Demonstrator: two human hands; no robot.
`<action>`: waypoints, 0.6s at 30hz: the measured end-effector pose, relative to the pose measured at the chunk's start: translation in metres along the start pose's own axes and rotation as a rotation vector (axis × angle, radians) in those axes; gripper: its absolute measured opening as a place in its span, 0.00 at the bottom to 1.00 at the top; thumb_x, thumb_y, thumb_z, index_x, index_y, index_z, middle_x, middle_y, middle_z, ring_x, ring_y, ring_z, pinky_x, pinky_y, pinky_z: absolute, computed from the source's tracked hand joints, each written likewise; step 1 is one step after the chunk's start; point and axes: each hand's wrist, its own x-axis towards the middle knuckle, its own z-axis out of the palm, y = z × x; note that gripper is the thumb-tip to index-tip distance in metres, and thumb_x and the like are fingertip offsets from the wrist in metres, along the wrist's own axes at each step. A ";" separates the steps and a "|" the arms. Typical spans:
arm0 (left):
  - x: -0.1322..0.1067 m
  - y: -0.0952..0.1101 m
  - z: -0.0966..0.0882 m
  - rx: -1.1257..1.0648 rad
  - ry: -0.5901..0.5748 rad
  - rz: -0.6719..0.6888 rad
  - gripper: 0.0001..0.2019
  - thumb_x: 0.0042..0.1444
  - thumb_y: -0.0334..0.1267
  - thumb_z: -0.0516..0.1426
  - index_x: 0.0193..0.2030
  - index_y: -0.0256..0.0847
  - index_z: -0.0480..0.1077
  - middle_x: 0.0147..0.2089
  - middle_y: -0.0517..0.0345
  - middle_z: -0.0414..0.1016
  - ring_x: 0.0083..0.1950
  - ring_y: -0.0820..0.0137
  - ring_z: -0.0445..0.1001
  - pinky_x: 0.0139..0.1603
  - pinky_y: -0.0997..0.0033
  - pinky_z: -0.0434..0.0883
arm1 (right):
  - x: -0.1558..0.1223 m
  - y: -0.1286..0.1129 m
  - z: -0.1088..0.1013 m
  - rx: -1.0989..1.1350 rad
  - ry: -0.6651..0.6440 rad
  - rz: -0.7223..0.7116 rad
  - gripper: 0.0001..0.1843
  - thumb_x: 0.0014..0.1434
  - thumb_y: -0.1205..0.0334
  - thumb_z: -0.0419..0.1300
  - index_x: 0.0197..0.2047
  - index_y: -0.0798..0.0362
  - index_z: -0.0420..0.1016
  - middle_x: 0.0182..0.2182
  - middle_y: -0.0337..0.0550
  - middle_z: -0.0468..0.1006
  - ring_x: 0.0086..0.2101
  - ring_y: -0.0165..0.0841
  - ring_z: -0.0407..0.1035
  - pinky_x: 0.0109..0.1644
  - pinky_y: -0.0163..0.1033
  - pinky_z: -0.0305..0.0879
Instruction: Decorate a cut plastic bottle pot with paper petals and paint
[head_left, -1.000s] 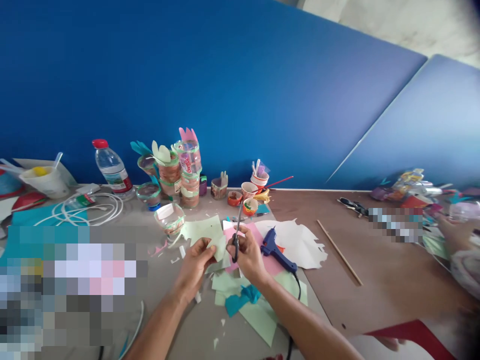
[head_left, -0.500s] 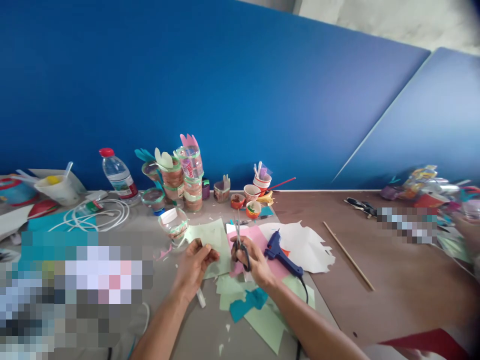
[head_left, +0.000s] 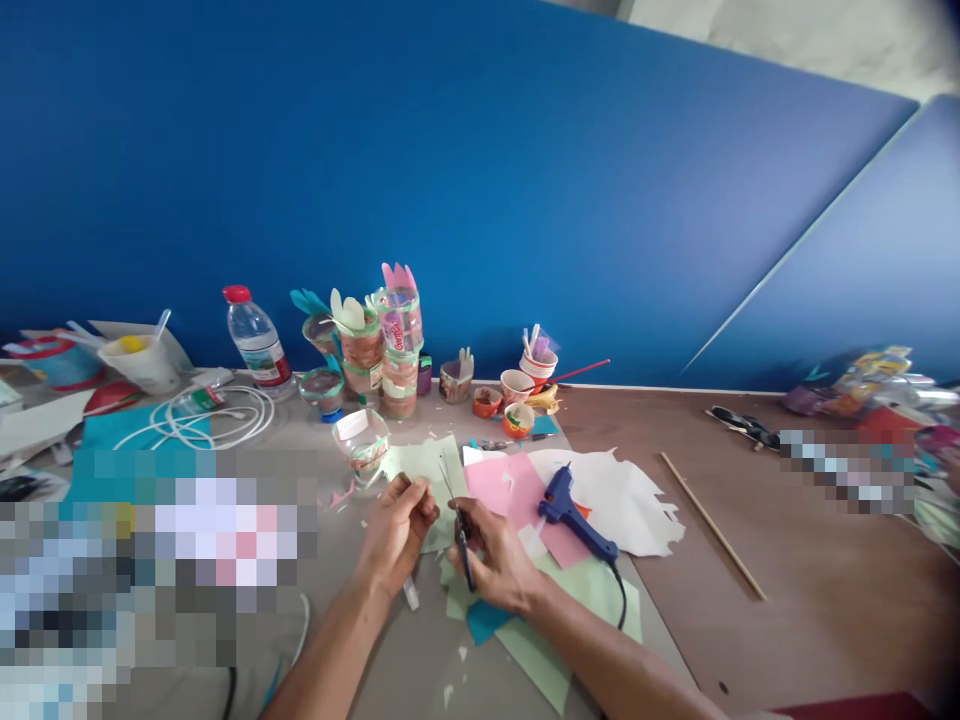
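My right hand (head_left: 491, 555) is wrapped round the black handles of a pair of scissors (head_left: 462, 550). Their blades point up and to the left, slightly parted, close to my left hand (head_left: 401, 525). The left fingers are pinched together; whatever is between them is too small or hidden to name. Beneath both hands lie a pale green sheet (head_left: 450, 455), pink paper (head_left: 502, 485) and a turquoise scrap (head_left: 487, 622), partly covered by my right hand. A blue glue gun (head_left: 576, 515) rests just right of the scissors, on pink and white paper.
A clear cut plastic cup (head_left: 362, 445) stands beyond my left hand. Behind it are stacked decorated cups (head_left: 400, 365) and a water bottle (head_left: 256, 345). Small paper cups (head_left: 517, 385) stand near the blue partition (head_left: 480, 200). A wooden stick (head_left: 712, 525) lies at right; a white cable (head_left: 255, 410) coils at left.
My right hand has brought the scissors closer to my left hand, and their blades now lean left instead of standing upright. The view has turned slightly left.
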 end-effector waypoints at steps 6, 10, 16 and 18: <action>0.001 -0.005 0.002 0.027 -0.012 0.000 0.17 0.38 0.37 0.69 0.24 0.37 0.63 0.22 0.65 0.67 0.23 0.80 0.63 0.26 0.79 0.64 | 0.002 -0.001 0.003 -0.005 0.022 0.072 0.20 0.53 0.60 0.56 0.49 0.56 0.65 0.25 0.35 0.65 0.24 0.28 0.57 0.29 0.34 0.56; 0.000 -0.007 0.003 0.034 -0.031 -0.022 0.17 0.38 0.38 0.69 0.24 0.38 0.63 0.22 0.65 0.68 0.23 0.79 0.64 0.26 0.78 0.64 | 0.002 0.003 0.005 0.032 0.021 0.106 0.19 0.53 0.62 0.56 0.48 0.56 0.65 0.24 0.34 0.64 0.24 0.27 0.56 0.28 0.33 0.54; -0.002 -0.007 0.003 0.054 -0.044 -0.042 0.17 0.37 0.38 0.69 0.23 0.38 0.63 0.22 0.64 0.68 0.23 0.79 0.64 0.27 0.78 0.64 | 0.001 0.008 0.008 0.101 0.040 0.115 0.17 0.53 0.63 0.57 0.47 0.55 0.66 0.23 0.32 0.62 0.23 0.26 0.56 0.27 0.33 0.54; -0.002 -0.006 0.003 0.058 -0.043 -0.042 0.17 0.37 0.38 0.69 0.23 0.38 0.63 0.22 0.64 0.68 0.23 0.79 0.64 0.27 0.78 0.64 | 0.000 0.010 0.009 0.101 0.046 0.117 0.17 0.53 0.63 0.57 0.47 0.54 0.66 0.22 0.32 0.62 0.23 0.26 0.56 0.27 0.33 0.54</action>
